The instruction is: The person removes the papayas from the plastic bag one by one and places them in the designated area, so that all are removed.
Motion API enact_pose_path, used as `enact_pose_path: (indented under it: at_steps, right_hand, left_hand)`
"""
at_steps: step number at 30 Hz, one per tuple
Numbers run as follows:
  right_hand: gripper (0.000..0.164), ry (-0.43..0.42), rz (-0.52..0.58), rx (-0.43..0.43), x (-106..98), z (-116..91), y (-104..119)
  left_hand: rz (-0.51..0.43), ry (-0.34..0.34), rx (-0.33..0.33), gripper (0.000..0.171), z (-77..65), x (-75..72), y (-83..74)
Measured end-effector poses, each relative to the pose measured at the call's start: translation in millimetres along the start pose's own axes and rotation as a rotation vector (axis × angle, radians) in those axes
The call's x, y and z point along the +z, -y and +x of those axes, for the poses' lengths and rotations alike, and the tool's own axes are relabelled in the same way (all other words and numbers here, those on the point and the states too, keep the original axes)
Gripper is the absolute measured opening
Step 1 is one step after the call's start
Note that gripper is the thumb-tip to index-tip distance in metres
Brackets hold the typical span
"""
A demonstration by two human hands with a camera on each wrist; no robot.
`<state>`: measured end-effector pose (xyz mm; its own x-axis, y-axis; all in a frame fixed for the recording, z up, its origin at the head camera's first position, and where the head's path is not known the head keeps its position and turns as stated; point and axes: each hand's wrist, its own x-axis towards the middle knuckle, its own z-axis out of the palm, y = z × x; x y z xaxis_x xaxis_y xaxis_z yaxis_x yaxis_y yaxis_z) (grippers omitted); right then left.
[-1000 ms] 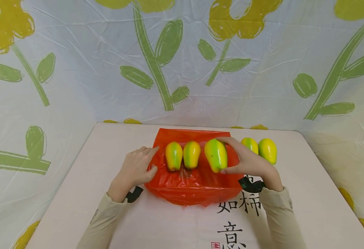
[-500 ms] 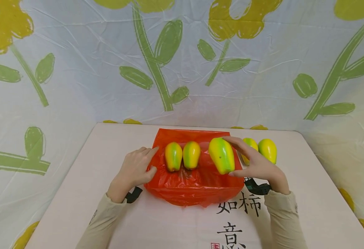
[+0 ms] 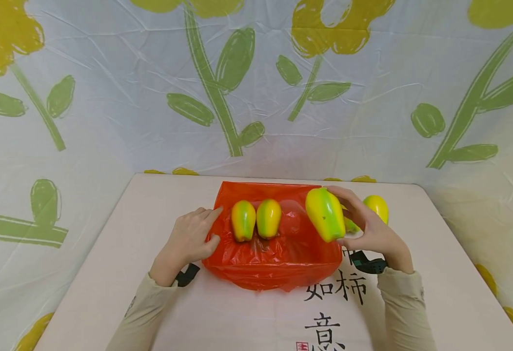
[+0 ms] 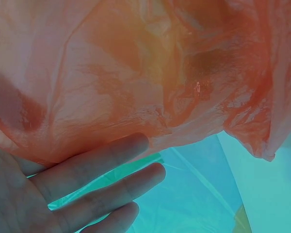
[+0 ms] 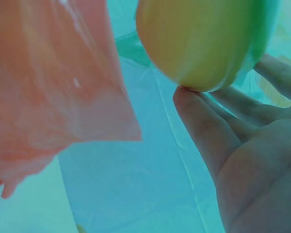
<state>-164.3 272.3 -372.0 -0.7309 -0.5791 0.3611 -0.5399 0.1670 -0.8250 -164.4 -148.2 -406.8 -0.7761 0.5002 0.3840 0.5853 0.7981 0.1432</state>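
A red plastic bag (image 3: pixel 300 248) lies on the table with its mouth spread, and two yellow-green papayas (image 3: pixel 243 221) sit side by side in it. My right hand (image 3: pixel 370 231) holds another papaya (image 3: pixel 325 214) between thumb and fingers, above the bag's right edge; the same papaya (image 5: pixel 203 43) fills the top of the right wrist view. At the bag's left rim is my left hand (image 3: pixel 190 236), thumb and index finger reaching over the edge. In the left wrist view its other fingers (image 4: pixel 111 194) are straight and spread, below the plastic.
To the right of the bag lie two more papayas, one (image 3: pixel 377 208) beyond my right hand and one (image 3: pixel 350 224) mostly hidden behind the hand and the held fruit. Black characters (image 3: pixel 322 331) are on the pale table (image 3: pixel 239 321). A flower-printed cloth (image 3: pixel 151 73) hangs behind the table.
My right hand has moved right and slightly up with the papaya, from over the bag's right half to its right edge. The left hand and the two papayas in the bag stay in place.
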Motion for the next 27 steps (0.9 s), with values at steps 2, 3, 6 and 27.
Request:
enact_pose_path:
  at_steps: [2, 3, 6, 27]
  right_hand:
    - [0.103, -0.008, 0.014, -0.029, -3, -1, 0]
    - [0.103, -0.012, 0.022, -0.035, -5, -2, -1]
    - [0.104, -0.028, 0.035, -0.050, -11, -5, -2]
    - [0.103, -0.236, 0.130, -0.115, -48, -38, -16]
  left_hand:
    - [0.000, -0.006, 0.008, 0.056, 0.1, 0.8, 0.4]
    - [-0.001, -0.008, 0.011, 0.056, 0.3, 0.9, 0.5]
    - [-0.001, -0.010, 0.013, 0.056, 0.4, 0.8, 0.5]
    - [0.010, 0.015, -0.006, 0.056, -0.3, 1.1, 1.1]
